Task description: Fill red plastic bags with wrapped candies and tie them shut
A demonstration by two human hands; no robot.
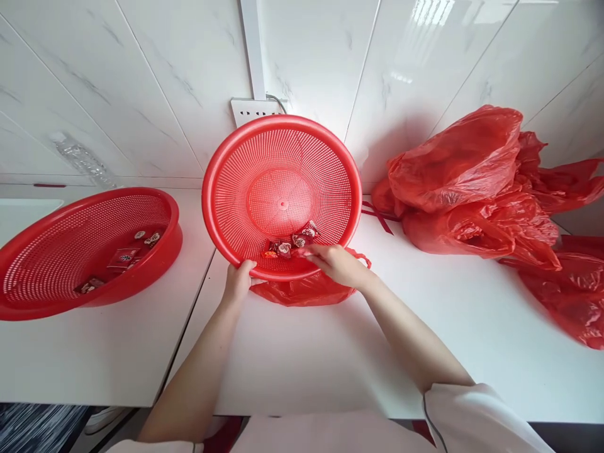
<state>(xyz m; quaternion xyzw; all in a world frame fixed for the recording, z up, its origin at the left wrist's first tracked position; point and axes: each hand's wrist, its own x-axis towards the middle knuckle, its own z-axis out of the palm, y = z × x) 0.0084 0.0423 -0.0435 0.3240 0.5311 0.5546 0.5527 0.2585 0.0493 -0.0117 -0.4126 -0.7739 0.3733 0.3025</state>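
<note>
A round red plastic strainer basket [283, 151] is tilted toward me in the middle of the counter. My left hand [240, 280] grips its lower left rim, thumb on top. Inside, at the low front side, lie several small wrapped packets [284, 249], dark red with pale print, and one orange piece [270, 254]. My right hand [337, 261] reaches over the rim into the basket. Its fingers are held together against the packets; whether one is pinched between them is hidden. Under the basket's front edge a red plastic bag [302, 292] lies on the counter.
At left, a second red strainer basket [141, 264] holds several similar packets. Red plastic bags [462, 170] are heaped at right against the tiled wall. Behind the middle basket is a power strip [250, 110]. A clear plastic bottle [82, 157] lies at the back left.
</note>
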